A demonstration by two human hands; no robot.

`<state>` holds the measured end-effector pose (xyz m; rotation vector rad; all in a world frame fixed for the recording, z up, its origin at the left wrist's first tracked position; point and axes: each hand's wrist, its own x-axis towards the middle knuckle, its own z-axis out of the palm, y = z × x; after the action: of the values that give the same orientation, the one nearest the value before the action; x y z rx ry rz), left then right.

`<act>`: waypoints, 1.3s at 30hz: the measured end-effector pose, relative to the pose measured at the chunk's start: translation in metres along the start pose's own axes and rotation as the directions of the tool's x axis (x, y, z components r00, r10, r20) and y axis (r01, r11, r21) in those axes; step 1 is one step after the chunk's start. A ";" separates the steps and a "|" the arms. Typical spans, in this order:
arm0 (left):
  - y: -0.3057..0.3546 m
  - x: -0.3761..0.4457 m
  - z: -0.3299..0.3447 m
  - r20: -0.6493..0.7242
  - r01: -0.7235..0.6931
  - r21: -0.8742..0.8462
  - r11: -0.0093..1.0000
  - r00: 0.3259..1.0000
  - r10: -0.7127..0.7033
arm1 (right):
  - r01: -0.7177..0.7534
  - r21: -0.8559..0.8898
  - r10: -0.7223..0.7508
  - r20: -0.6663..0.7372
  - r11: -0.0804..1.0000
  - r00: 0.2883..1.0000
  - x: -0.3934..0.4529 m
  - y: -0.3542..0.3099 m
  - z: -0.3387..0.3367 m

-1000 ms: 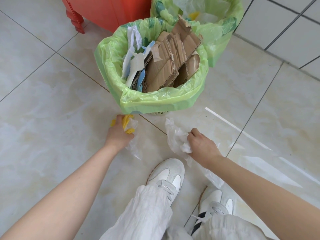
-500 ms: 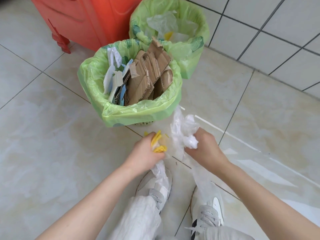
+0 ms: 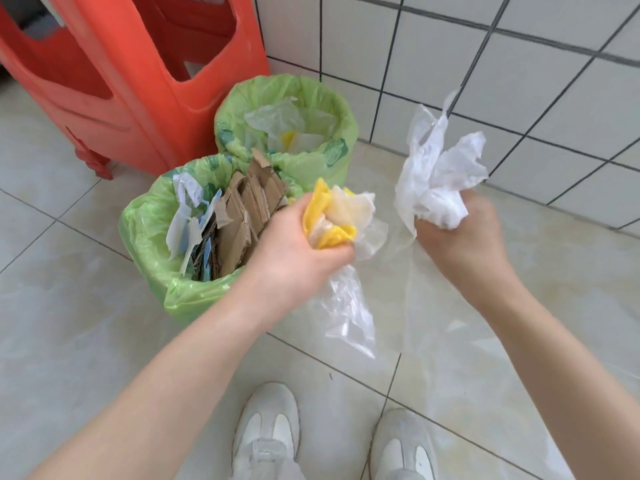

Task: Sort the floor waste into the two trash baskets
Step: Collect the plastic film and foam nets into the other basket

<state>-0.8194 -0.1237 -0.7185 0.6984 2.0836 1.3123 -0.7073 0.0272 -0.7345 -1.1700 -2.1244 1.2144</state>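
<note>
Now, head view: standing over two green-lined baskets near tiled wall, next to red plastic stool [image 3: 138,64]. Left hand [image 3: 294,251] gripping bunch of yellow and clear plastic film [image 3: 332,216], w/ clear tail hanging down under fist. Right hand [image 3: 464,237] clutching crumpled white plastic bag [image 3: 440,174], held up, well apart from left. Near basket [image 3: 180,292] holding cardboard pcs and paper strips; far basket [image 3: 332,154] holding thin plastic, some yellow too. Long clear film sheet [image 3: 502,323] lying on floor tiles under right arm.

Step in hand, probably: carrying both plastic handfuls to drop. Next move, by judgement: reaching past near basket to far one, since plastics seem to belong there, then opening both fists over its rim; hanging tail maybe catching on cardboard. Clear sheet not yet picked up.
</note>
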 end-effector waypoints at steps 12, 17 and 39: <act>0.033 0.071 -0.046 -0.170 -0.093 -0.028 0.995 0.982 0.087 | 0.138 0.116 -0.151 0.110 0.984 0.982 0.050 -0.047 0.022; 0.029 0.127 -0.064 -0.211 -0.073 -0.128 0.989 0.976 0.045 | 0.204 0.166 -0.225 0.123 0.965 0.967 0.097 -0.069 0.053; -0.045 0.260 -0.106 0.194 -0.140 0.728 0.671 0.981 -0.005 | 0.483 -0.555 -0.260 0.434 0.677 0.862 0.216 -0.063 0.170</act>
<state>-1.0810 -0.0268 -0.7721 1.1885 2.4285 0.3320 -0.9736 0.1069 -0.7796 -0.7003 -2.9983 0.4812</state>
